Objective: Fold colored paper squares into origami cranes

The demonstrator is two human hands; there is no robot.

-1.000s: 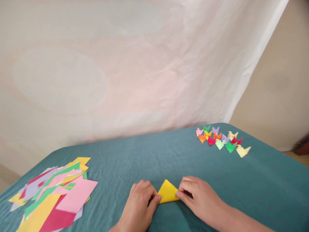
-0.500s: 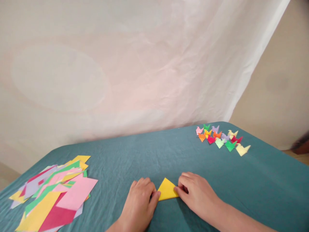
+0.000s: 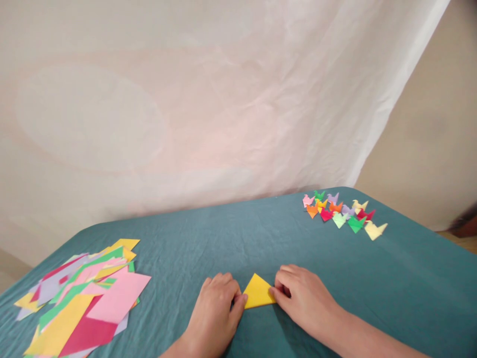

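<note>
A yellow paper folded into a triangle lies flat on the teal tablecloth near the front edge. My left hand presses its left corner with curled fingers and thumb. My right hand pinches the right corner, fingers bent down onto the paper. Both hands rest on the cloth on either side of the triangle.
A loose pile of coloured paper squares lies at the front left. A cluster of several small folded paper figures sits at the back right. A cream fabric backdrop hangs behind the table; the table edge curves away at right.
Both hands and the yellow triangle stay nearly still; the view has tilted slightly, so everything sits a little higher in the picture than a second ago.
</note>
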